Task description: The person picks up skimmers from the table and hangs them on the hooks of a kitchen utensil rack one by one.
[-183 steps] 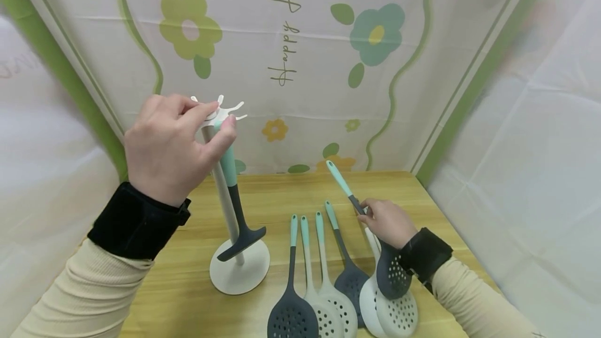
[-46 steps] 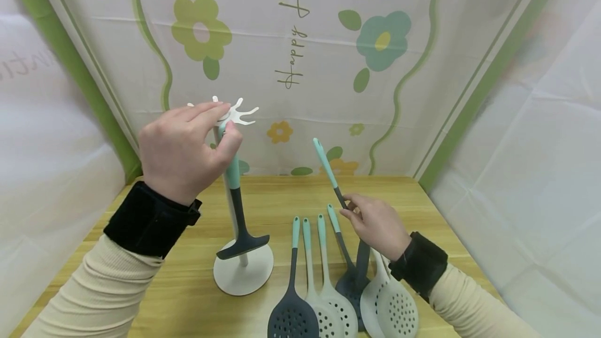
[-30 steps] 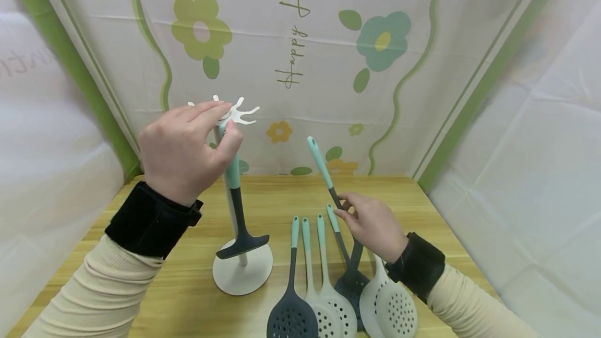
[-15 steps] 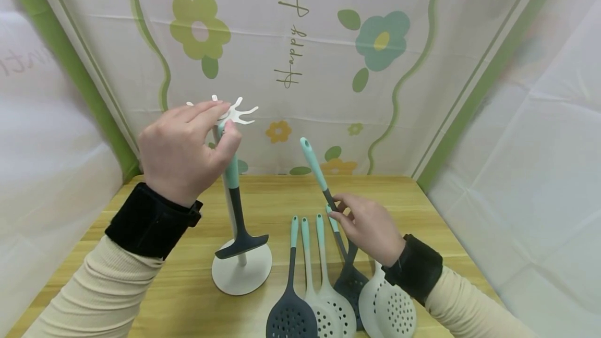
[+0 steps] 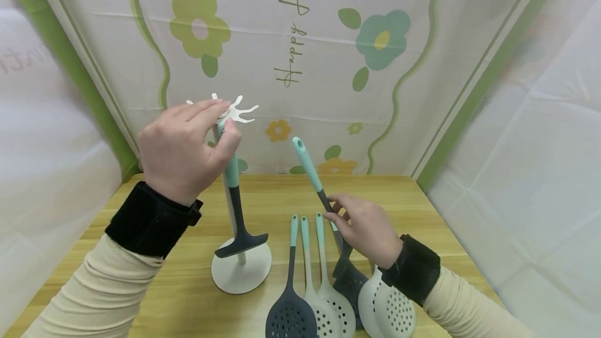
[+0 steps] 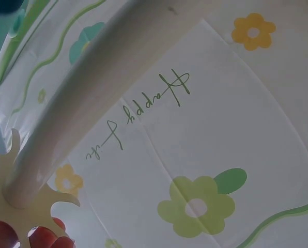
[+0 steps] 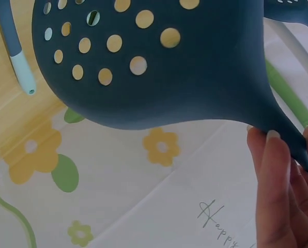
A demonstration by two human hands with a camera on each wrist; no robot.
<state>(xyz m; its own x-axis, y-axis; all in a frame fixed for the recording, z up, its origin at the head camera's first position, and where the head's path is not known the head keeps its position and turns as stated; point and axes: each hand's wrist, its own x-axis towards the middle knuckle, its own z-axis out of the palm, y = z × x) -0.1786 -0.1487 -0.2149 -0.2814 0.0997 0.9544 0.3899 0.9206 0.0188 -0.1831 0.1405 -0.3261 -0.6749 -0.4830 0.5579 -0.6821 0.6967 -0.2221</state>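
Note:
My left hand (image 5: 183, 150) holds the hooked top (image 5: 239, 113) of a white utensil stand (image 5: 249, 278), thumb and fingers around its hub. From one hook hangs a dark utensil (image 5: 239, 223) with a mint handle, its wide head seen edge-on. In the left wrist view, fingertips (image 6: 43, 237) show behind the hooked plate beside the pole (image 6: 87, 93). My right hand (image 5: 371, 228) pinches a dark skimmer (image 5: 307, 163) at its shaft, mint handle tilted up and left. The skimmer's perforated head (image 7: 159, 62) fills much of the right wrist view.
On the wooden table (image 5: 188, 296), a dark skimmer (image 5: 291, 312), two pale skimmers (image 5: 345, 312) and a dark slotted turner (image 5: 349, 286) lie with handles away from me. Two pale, round-headed utensils (image 5: 396, 312) overlap at the right. A flower-printed cloth (image 5: 319, 93) stands behind.
The right hand has lifted the dark skimmer off the pale utensils and moved left; its handle end now points nearer the stand. The left hand keeps its hold on the stand's top.

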